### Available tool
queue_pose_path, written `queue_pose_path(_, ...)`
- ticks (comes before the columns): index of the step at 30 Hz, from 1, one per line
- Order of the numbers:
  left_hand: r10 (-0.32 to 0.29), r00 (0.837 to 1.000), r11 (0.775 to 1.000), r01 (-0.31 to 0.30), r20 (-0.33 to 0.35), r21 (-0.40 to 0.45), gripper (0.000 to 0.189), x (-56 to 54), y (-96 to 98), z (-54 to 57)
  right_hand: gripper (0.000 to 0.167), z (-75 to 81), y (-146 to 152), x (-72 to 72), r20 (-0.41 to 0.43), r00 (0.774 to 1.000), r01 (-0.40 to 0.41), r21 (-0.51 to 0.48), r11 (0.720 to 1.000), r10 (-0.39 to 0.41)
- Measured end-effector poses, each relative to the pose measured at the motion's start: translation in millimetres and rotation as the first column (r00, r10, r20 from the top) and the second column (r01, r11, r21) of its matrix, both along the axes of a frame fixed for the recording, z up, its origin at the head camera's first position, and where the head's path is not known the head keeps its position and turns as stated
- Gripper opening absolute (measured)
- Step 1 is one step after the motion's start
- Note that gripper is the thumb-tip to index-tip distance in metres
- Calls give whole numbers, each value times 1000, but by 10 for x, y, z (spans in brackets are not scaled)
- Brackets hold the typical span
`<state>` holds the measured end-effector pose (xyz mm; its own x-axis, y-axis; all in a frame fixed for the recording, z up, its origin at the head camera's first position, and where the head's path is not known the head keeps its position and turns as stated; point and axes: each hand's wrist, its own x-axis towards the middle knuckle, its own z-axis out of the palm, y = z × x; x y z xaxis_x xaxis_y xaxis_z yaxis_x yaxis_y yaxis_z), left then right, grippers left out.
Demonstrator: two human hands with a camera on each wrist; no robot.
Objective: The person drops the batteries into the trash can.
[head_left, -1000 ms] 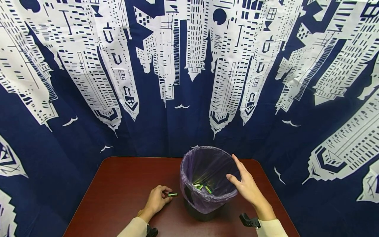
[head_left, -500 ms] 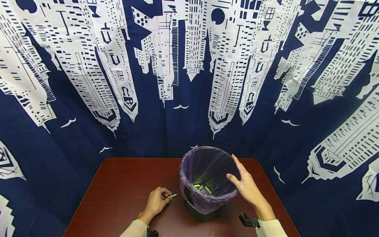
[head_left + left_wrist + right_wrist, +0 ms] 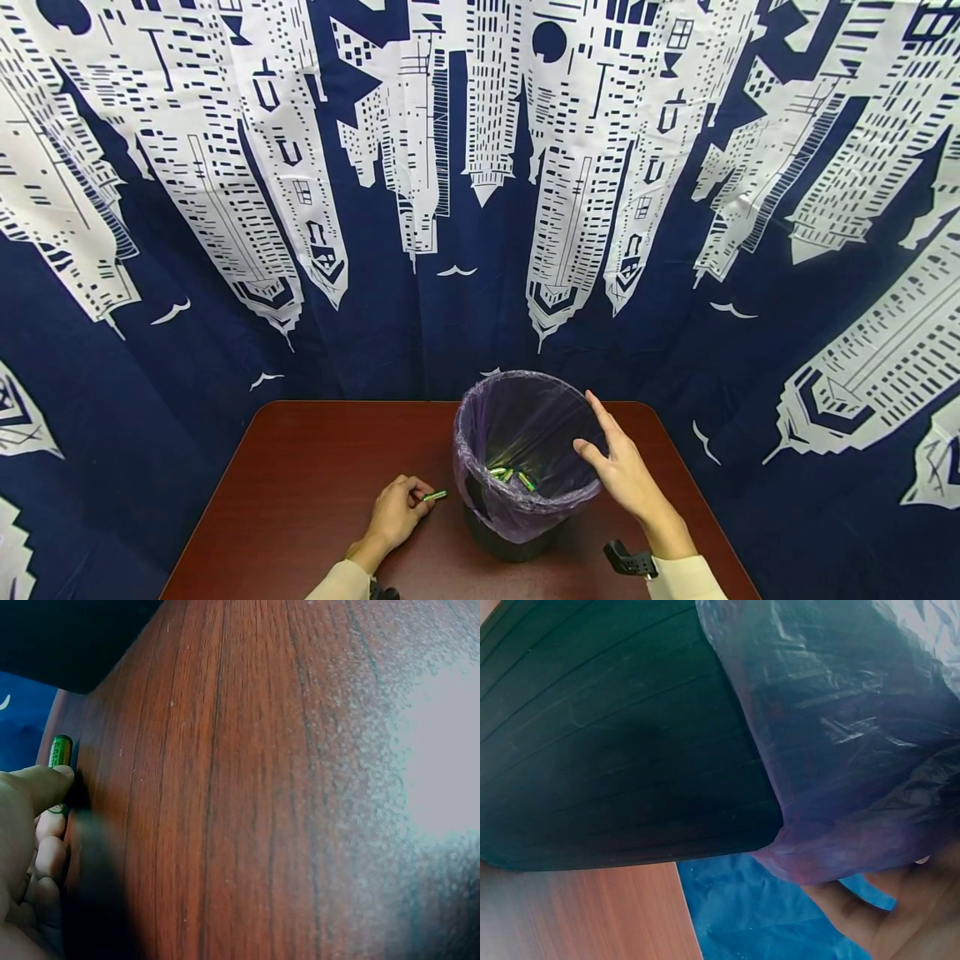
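Observation:
My left hand (image 3: 394, 510) pinches a small green battery (image 3: 435, 496) between thumb and fingers, low over the table and left of the trash can. In the left wrist view the battery's (image 3: 60, 751) far end sticks out past the thumb. The dark trash can (image 3: 615, 750) has a translucent purple bag (image 3: 517, 515) folded over its rim. More green batteries (image 3: 527, 481) lie inside it. My right hand (image 3: 626, 471) rests at the can's right rim, index finger straight along the outside and thumb reaching over the opening. The bag partly hides its other fingers in the right wrist view.
The reddish-brown wooden table (image 3: 322, 450) carries the can right of its middle. Behind and around it hangs a dark blue curtain (image 3: 390, 333) with white upside-down buildings. A black wrist strap (image 3: 630, 560) is on the right forearm.
The battery in my left hand has tilted, its free end now slightly higher than the held end. My right hand and the can have stayed in place.

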<state>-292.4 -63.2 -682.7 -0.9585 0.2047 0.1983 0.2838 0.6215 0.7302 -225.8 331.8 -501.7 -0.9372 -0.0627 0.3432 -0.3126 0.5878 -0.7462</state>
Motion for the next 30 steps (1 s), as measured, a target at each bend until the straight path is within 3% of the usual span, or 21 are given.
queue_pose_path(2, 3, 1000, 1000, -3, -2, 3, 13, 1, -1, 3, 85, -112, 68, -60, -30, 999, -22, -12, 1000, 22)
queue_pose_path(3, 4, 1000, 1000, -4, -5, 4, 13, 3, -1, 6, 87, -271, 147, -145, -81, 995, -63, -29, 998, 60)
queue_pose_path(6, 11, 1000, 1000, -11, -8, 1, 13, 11, -1, 12, 88, -369, 202, -189, -99, 992, -79, -29, 996, 75)
queue_pose_path(9, 17, 1000, 1000, -17, 0, -1, 12, 24, 2, 21, 87, -284, 157, -146, -72, 996, -53, -29, 998, 50)
queue_pose_path(10, 16, 1000, 1000, -16, -8, 2, 11, 26, 0, 22, 86, -134, 84, -62, -23, 1000, -14, -11, 1000, 14)
queue_pose_path(14, 23, 1000, 999, -23, 5, 28, 9, 28, 0, 29, 83, 45, -26, 33, 10, 1000, 23, 22, 999, -23)
queue_pose_path(24, 10, 999, 994, -14, 38, 110, 8, 11, -41, 59, 81, 42, -45, 43, 23, 999, 44, 52, 998, -45)
queue_pose_path(30, 16, 1000, 989, -19, 25, 146, 7, -18, -81, 119, 81, 41, -42, 31, 12, 999, 37, 54, 998, -38)
